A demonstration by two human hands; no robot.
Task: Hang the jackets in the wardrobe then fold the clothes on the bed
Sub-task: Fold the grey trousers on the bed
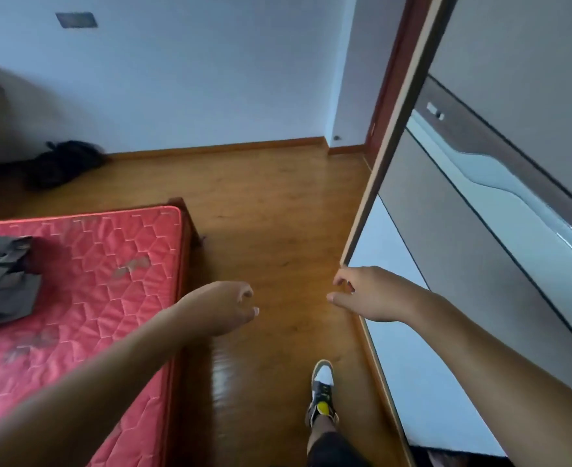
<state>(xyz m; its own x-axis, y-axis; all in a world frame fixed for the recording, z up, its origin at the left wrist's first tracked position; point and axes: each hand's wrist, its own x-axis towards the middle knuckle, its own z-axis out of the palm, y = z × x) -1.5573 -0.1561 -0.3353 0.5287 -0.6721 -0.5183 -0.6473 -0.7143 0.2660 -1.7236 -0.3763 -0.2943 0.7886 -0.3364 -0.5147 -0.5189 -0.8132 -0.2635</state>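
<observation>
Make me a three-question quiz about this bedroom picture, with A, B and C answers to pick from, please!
1. Where are the grey clothes?
A) on a chair
B) on the mattress
C) in a basket

2. What colour is the mattress?
A) blue
B) green
C) red

3. What do the left hand and the right hand hold?
A) nothing
B) a hanger
C) a pillow

Answers:
1 B, the clothes lie crumpled on the mattress near its left side.
2 C, its quilted top is plainly red.
3 A, both hands show loosely curled fingers with nothing in them.
</observation>
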